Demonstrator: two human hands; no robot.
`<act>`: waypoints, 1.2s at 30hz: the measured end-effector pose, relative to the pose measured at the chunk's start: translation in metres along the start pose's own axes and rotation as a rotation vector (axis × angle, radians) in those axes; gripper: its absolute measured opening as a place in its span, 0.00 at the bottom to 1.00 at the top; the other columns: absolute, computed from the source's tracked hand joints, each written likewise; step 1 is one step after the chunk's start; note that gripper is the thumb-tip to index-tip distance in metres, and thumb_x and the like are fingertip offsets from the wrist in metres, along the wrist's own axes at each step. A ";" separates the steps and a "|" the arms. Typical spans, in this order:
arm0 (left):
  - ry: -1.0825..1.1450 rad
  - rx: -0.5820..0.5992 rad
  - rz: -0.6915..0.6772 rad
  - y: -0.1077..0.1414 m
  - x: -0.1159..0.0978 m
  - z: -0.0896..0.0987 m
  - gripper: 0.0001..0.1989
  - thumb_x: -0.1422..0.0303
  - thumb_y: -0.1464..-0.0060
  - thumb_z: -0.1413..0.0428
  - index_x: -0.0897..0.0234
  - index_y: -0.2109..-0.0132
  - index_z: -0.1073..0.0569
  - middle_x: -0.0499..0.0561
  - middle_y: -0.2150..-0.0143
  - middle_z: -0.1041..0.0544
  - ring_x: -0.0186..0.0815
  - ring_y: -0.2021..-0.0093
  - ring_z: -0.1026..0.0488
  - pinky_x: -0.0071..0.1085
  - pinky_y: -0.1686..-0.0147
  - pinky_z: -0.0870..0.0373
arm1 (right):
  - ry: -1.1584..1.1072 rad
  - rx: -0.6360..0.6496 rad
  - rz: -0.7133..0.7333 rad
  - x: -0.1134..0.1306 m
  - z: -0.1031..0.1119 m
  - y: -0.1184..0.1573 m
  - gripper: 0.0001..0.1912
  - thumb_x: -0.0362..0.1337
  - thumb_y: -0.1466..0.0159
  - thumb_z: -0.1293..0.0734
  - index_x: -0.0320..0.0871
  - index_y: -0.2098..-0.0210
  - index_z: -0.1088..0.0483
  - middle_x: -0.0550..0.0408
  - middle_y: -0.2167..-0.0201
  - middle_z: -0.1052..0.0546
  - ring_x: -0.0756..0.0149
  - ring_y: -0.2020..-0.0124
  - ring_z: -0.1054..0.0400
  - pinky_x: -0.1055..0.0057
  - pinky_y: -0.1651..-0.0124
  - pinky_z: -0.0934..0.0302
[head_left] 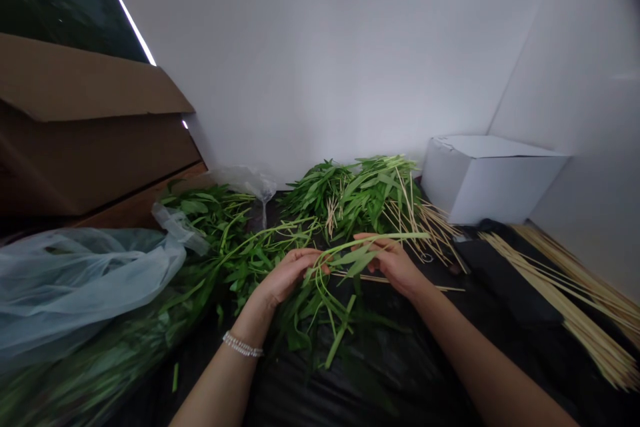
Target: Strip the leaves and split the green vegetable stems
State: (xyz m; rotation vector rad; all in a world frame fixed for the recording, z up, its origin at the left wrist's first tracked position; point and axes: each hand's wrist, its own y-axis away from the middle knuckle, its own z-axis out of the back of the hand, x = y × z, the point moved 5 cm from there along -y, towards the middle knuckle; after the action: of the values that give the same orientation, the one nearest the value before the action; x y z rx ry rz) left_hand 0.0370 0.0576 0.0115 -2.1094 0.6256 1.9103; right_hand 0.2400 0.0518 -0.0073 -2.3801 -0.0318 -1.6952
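A leafy green stem (400,236), which looks like water spinach, stretches between my two hands above the black sheet. My left hand (296,271) pinches its leafy left part, and leaves hang down below the fingers. Around the stem's right part my right hand (393,261) is closed, with thumb and fingers on it. Cut stem pieces and loose leaves (345,330) lie or hang beneath the hands. Just beyond my right hand are thin wooden skewers (400,277) on the dark surface. A beaded bracelet (243,344) circles my left wrist.
Leafy greens (360,190) with skewers among them are heaped against the wall. More greens (200,267) spill from a clear plastic bag (90,280) on the left. At right stand a white box (495,173), a dark flat object (505,280) and long skewer bundles (575,307). A cardboard box (85,147) is upper left.
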 end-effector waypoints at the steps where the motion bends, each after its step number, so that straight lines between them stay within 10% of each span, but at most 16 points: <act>1: -0.010 0.006 -0.010 0.000 0.000 0.000 0.12 0.66 0.50 0.39 0.70 0.62 0.19 0.53 0.71 0.20 0.30 0.73 0.29 0.23 0.72 0.36 | -0.002 0.000 0.000 0.000 0.000 0.000 0.17 0.45 0.43 0.29 0.46 0.56 0.23 0.52 0.65 0.21 0.69 0.72 0.33 0.76 0.77 0.45; 18: -0.063 -0.023 0.010 -0.005 0.009 0.006 0.12 0.64 0.59 0.35 0.68 0.66 0.20 0.51 0.73 0.22 0.22 0.80 0.39 0.21 0.79 0.47 | -0.039 0.004 -0.073 0.003 -0.004 0.005 0.17 0.45 0.46 0.27 0.44 0.59 0.23 0.51 0.67 0.20 0.66 0.72 0.29 0.72 0.73 0.41; 31: 0.119 -0.475 -0.069 -0.012 0.008 0.035 0.08 0.68 0.64 0.41 0.68 0.74 0.28 0.44 0.81 0.31 0.22 0.83 0.47 0.21 0.84 0.57 | 0.084 0.050 -0.048 -0.001 -0.017 0.007 0.16 0.44 0.47 0.26 0.45 0.61 0.21 0.52 0.67 0.19 0.68 0.74 0.31 0.74 0.76 0.42; 36: 0.223 -0.409 -0.108 -0.006 -0.006 0.044 0.11 0.67 0.61 0.37 0.67 0.70 0.29 0.44 0.75 0.30 0.25 0.77 0.36 0.21 0.77 0.42 | -0.077 -0.051 -0.025 0.004 -0.001 0.002 0.15 0.44 0.47 0.26 0.44 0.62 0.22 0.54 0.70 0.20 0.71 0.76 0.34 0.76 0.77 0.46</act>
State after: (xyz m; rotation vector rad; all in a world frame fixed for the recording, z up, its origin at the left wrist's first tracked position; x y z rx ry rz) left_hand 0.0002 0.0838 0.0107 -2.5687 0.1568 1.8843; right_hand 0.2411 0.0493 -0.0037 -2.4912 -0.0313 -1.6327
